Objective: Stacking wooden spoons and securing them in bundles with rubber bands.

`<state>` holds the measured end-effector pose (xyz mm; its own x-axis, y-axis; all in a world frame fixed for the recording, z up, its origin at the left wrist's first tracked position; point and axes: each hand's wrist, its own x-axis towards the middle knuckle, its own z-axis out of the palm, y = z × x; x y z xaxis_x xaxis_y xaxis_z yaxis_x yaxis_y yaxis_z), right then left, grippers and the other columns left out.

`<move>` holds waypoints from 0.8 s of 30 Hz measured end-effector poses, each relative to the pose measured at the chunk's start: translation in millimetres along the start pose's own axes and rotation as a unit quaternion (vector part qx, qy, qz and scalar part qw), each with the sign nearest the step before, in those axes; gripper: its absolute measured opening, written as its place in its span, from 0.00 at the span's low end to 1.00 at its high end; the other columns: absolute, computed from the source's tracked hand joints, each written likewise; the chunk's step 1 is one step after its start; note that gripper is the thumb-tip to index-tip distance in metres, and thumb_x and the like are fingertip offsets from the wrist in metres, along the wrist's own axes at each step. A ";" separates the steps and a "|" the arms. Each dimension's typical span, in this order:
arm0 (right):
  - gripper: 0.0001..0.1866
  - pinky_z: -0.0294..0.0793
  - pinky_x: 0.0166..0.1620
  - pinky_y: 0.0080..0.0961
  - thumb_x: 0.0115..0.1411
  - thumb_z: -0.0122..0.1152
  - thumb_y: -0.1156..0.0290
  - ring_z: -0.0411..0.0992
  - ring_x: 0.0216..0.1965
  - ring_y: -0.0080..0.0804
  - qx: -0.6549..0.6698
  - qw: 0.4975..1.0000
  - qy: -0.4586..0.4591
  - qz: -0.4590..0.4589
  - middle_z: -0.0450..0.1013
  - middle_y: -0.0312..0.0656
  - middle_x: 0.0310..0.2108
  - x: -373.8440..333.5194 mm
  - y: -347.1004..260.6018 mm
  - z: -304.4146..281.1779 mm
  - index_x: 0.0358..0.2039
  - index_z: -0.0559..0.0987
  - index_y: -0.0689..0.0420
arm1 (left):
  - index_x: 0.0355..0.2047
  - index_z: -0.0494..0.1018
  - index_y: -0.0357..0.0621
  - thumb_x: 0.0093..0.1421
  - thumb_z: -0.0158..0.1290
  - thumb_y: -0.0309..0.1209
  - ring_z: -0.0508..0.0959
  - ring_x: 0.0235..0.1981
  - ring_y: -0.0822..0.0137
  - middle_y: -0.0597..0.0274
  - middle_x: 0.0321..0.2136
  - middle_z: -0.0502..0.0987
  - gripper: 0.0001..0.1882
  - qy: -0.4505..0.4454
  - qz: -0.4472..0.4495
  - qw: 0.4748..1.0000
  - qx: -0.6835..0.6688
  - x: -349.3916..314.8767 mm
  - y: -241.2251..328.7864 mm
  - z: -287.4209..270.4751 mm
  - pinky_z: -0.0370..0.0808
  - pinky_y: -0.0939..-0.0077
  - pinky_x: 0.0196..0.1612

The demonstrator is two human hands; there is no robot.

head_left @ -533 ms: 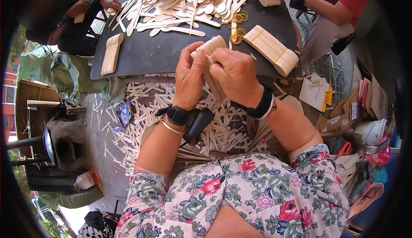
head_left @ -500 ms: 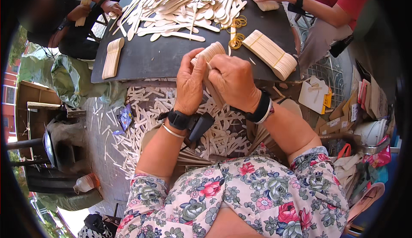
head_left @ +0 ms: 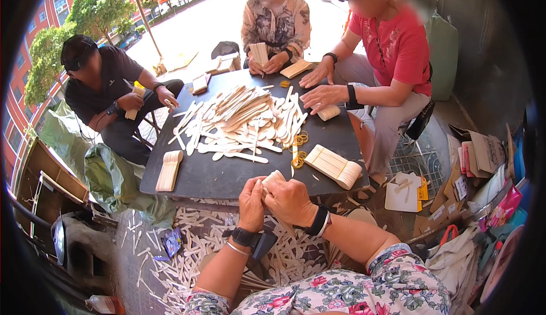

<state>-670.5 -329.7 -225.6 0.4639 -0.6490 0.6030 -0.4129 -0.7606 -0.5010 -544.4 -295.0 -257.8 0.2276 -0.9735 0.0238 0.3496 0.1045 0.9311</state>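
Just off the table's near edge, my left hand (head_left: 251,206) and my right hand (head_left: 292,200) are both closed around a bundle of wooden spoons (head_left: 275,176). Only the rounded tops show clearly; my fingers cover much of the rest. On the dark table (head_left: 227,179) beyond lies a large heap of loose wooden spoons (head_left: 236,119). To the right of my hands rests a stack of spoons (head_left: 334,166) with a yellow band around it. Several yellow rubber bands (head_left: 300,140) lie between that stack and the heap. A smaller stack (head_left: 169,170) sits at the table's left edge.
Three people sit around the table: one in black (head_left: 108,96) at left, one in a patterned top (head_left: 287,25) at the far side, one in red (head_left: 392,48) at right. Scattered spoons (head_left: 199,241) cover the floor below. Cardboard (head_left: 449,201) and bags crowd the right.
The view has tilted up, bringing the people and the street into sight. Both my hands keep hold of the bundle. The right-hand person's second hand now shows over the table.
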 end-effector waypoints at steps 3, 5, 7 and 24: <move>0.07 0.73 0.29 0.40 0.53 0.55 0.68 0.74 0.24 0.48 -0.032 0.999 -0.023 0.021 0.73 0.48 0.21 -1.9 -1.9 0.9 0.23 0.75 0.58 | 0.46 0.70 0.39 0.70 0.41 0.34 0.75 0.33 0.78 0.65 0.35 0.76 0.13 -0.010 -0.021 1.000 -0.018 -1.0 1.0 1.2 0.74 0.82 0.37; 0.08 0.74 0.30 0.40 0.53 0.56 0.66 0.75 0.24 0.48 -0.044 0.997 -0.052 0.033 0.74 0.49 0.21 -1.3 3.1 4.2 0.24 0.76 0.58 | 0.49 0.70 0.38 0.70 0.40 0.34 0.76 0.37 0.75 0.63 0.38 0.76 0.15 -0.029 -0.075 0.996 -0.042 1.6 -4.6 -3.8 0.76 0.79 0.38; 0.09 0.75 0.31 0.40 0.52 0.56 0.65 0.76 0.25 0.47 -0.054 0.995 -0.077 0.036 0.75 0.49 0.22 -3.8 4.7 4.6 0.26 0.76 0.58 | 0.51 0.68 0.38 0.70 0.40 0.35 0.77 0.39 0.72 0.61 0.40 0.76 0.16 -0.042 -0.080 0.994 -0.056 -1.8 -2.9 -3.3 0.77 0.77 0.40; 0.10 0.70 0.25 0.40 0.56 0.56 0.67 0.72 0.24 0.51 0.040 0.999 0.026 -0.017 0.70 0.49 0.19 10.1 3.5 -9.1 0.20 0.71 0.57 | 0.48 0.68 0.38 0.70 0.41 0.36 0.78 0.43 0.64 0.57 0.42 0.76 0.15 -0.054 -0.137 0.978 -0.147 20.1 -8.8 -18.2 0.77 0.66 0.47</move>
<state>-674.4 -338.8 -215.7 0.4344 -0.6230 0.6505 -0.3327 -0.7821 -0.5269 -526.3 -311.8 -272.2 -0.0033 -0.9872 -0.1592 0.6345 -0.1251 0.7627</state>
